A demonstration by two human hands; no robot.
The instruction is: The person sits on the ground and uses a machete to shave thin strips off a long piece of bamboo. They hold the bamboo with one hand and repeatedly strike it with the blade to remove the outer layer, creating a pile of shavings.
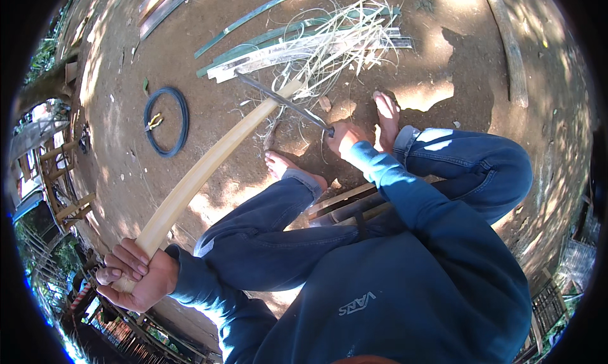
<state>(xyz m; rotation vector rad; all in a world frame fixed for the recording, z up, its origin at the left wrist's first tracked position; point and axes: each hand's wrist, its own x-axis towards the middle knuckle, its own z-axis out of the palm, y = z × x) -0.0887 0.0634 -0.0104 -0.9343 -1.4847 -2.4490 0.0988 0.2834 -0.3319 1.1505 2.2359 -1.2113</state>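
My left hand [140, 274], out at the lower left, is closed round the near end of a long pale bamboo strip [201, 171]. The strip runs up and to the right, its far end over a heap of thin shavings [335, 47]. My right hand [346, 140] grips the handle of a long knife [304, 112], between my feet and the heap. The knife's dark, narrow blade points up and left and crosses the strip close to its far end. Most of the handle is hidden in my fist.
Green and pale bamboo slats [253, 55] lie beneath the shavings. A coil of dark tubing [150, 126] rests on the dirt at left. Boards [166, 8] lie at the far left, a wooden pole [510, 53] at the far right. My bare feet [386, 114] are nearby.
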